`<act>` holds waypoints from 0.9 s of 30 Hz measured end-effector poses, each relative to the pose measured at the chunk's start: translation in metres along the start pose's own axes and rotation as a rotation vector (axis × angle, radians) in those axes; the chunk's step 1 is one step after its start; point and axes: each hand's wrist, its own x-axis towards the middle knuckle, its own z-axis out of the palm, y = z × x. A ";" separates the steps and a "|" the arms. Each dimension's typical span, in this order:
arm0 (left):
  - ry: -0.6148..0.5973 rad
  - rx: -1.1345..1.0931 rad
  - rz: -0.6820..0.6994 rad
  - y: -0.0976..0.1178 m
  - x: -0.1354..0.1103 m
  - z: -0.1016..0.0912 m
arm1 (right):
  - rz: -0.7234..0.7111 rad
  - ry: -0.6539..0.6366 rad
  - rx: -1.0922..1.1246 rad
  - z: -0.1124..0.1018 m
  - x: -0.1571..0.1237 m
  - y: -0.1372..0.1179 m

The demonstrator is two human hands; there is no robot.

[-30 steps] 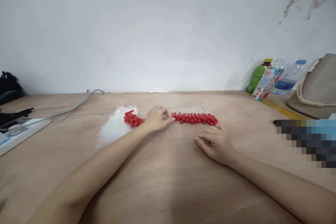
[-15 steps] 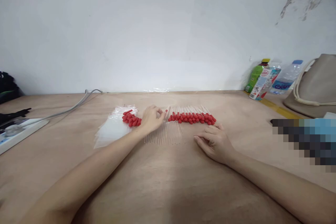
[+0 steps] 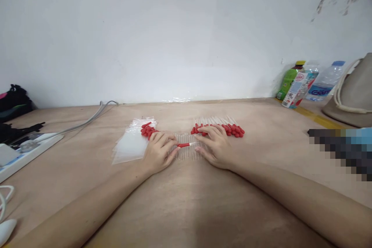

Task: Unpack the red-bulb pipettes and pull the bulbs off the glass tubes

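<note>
Slim red-tipped dropper (image 3: 183, 145) moved between hands (image 3: 161, 152) (image 3: 217, 147)

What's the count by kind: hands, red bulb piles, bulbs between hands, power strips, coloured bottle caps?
Left hand, right hand: 2
Left bulb pile, right bulb pile: 2
Red bulb between hands: 1
Power strip: 1
Yellow cap, blue cap: 2
Total: 8

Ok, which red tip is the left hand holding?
The lone red tip pointing toward the right hand, a clear tube at its end; other red tips lie bunched.
</note>
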 end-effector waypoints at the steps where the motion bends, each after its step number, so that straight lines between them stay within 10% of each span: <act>1: 0.005 0.002 0.012 0.000 0.000 0.000 | 0.004 -0.003 0.016 0.003 -0.002 0.000; 27: -0.135 -0.052 0.203 0.019 0.010 0.005 | -0.102 0.006 0.227 0.017 -0.012 -0.010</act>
